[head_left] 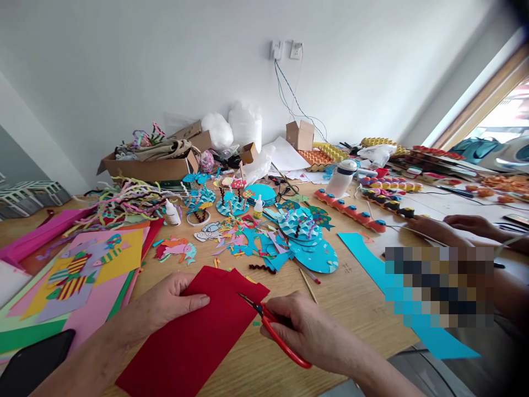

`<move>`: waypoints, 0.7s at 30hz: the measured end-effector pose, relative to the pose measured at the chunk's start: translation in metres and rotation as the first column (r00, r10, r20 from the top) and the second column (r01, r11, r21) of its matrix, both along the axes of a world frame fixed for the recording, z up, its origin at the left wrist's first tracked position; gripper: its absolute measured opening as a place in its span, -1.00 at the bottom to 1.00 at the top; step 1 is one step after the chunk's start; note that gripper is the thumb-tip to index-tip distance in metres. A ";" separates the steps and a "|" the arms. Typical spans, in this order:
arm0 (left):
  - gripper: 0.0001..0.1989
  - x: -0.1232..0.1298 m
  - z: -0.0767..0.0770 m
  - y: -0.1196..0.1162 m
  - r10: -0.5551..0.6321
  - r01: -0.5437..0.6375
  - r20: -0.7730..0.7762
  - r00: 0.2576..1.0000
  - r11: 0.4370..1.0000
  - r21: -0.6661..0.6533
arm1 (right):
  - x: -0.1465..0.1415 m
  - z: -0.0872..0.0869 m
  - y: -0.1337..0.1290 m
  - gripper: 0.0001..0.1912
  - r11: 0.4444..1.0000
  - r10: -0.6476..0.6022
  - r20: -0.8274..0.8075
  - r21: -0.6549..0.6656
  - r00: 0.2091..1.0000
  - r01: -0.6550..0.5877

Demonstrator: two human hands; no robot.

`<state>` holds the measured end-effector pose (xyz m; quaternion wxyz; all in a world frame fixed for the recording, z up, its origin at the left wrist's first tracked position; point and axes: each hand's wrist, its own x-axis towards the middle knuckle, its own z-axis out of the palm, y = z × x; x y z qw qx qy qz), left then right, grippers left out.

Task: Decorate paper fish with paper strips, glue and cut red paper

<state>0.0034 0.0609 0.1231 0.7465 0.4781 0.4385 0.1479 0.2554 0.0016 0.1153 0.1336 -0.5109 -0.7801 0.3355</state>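
Head view: the left hand (173,300) pinches the red paper (198,331), thumb on top, fingers hidden underneath; its long axis runs lower left to upper right. The right hand (306,325) is curled round the scissors (268,322), whose tips point up-left over the sheet. Beyond the left hand, the white bottle (172,213) bears print too small to read. Below that hand's left, a dark phone (37,361) is cut off. Well right of the right hand, a pixelated patch (438,286) hides part of the blue strip (363,253).
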 end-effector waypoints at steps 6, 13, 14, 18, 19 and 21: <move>-0.62 0.002 -0.002 -0.002 -0.033 0.033 0.021 0.999 0.999 0.024 | -0.003 0.003 0.000 -0.73 1.000 0.024 -0.021 -0.003 0.999 -0.024; -0.62 0.003 -0.003 -0.001 -0.012 0.012 0.007 1.000 1.000 0.018 | -0.002 0.001 0.002 -0.73 0.999 0.031 -0.021 -0.010 0.999 -0.031; -0.63 0.003 -0.003 -0.001 -0.012 0.012 0.009 1.000 1.000 0.013 | -0.001 0.000 0.002 -0.73 0.999 0.030 -0.022 -0.018 0.999 -0.030; -0.63 0.004 0.001 -0.001 -0.003 0.004 0.009 1.000 0.999 -0.034 | 0.001 0.000 0.003 -0.75 0.998 0.054 -0.041 -0.038 0.998 -0.056; -0.64 0.004 0.001 -0.001 -0.001 0.001 0.016 1.000 0.999 -0.049 | 0.002 0.000 0.003 -0.75 0.997 0.066 -0.051 -0.047 0.997 -0.068; -0.65 0.004 0.002 -0.001 0.004 -0.001 0.045 0.999 0.997 -0.074 | 0.003 0.000 0.004 -0.75 0.994 0.078 -0.075 -0.066 0.994 -0.083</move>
